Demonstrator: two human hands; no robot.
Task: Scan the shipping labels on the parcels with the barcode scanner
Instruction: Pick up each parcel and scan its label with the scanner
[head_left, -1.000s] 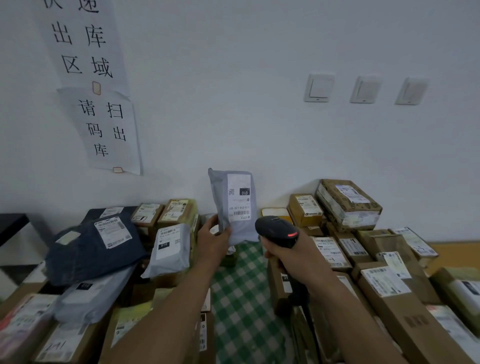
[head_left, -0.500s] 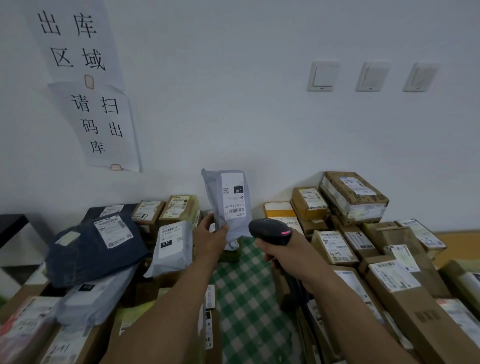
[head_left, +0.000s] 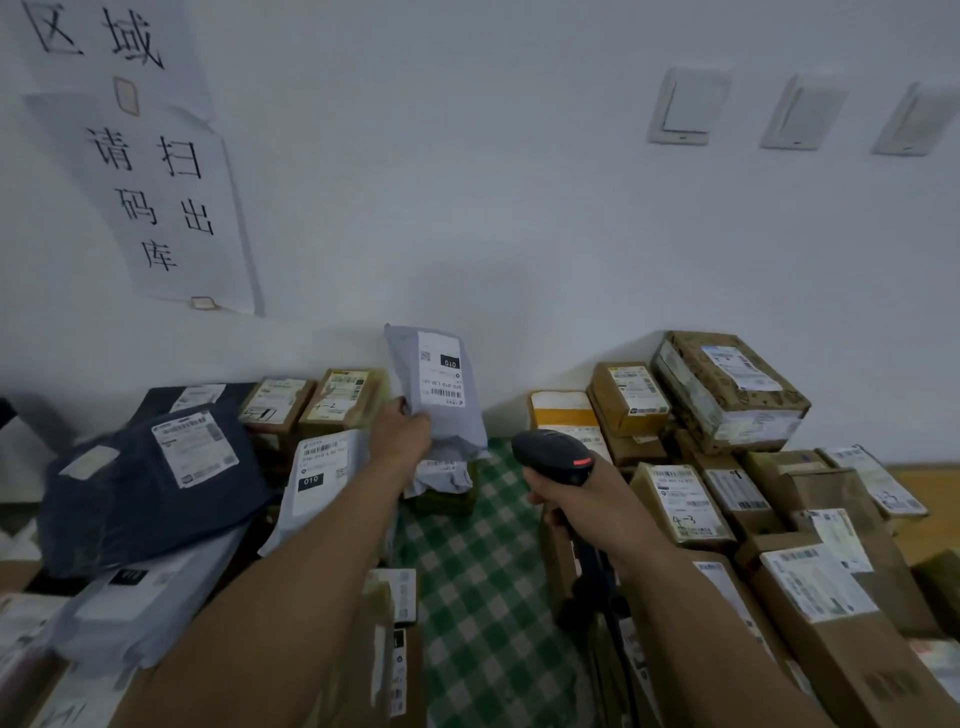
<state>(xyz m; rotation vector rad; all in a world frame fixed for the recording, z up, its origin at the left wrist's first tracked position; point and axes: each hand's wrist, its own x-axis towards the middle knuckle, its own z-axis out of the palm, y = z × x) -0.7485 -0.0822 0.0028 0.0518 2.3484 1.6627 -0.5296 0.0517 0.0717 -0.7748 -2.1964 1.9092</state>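
Two heaps are flanking a strip of green checked cloth (head_left: 478, 571). At far left a dark blue mailer (head_left: 135, 499) is lying tilted over pale poly bags, a white bag (head_left: 322, 483) is leaning just beside it, and two small cartons (head_left: 343, 397) are sitting against the wall behind. Paper signs (head_left: 171, 208) are hanging above them.

The left hand (head_left: 402, 434) is gripping the grey parcel (head_left: 447, 421) by its lower left edge, fingers curled round it. It is holding the parcel upright over the far end of the cloth, with the shipping label (head_left: 441, 376) facing the camera. Beneath it, another pale bag (head_left: 439, 475) is resting on a small box.

The right hand (head_left: 587, 504) is closing round the handle of the black barcode scanner (head_left: 553, 457). The scanner head is sitting lower than the held parcel and to its right, near it but apart.

Brown boxes (head_left: 727, 389) are rising in tiers to the wall on the right, their edges crowding the cloth. Only that strip is offering open room. Three switches (head_left: 685, 106) are sitting high on the wall.
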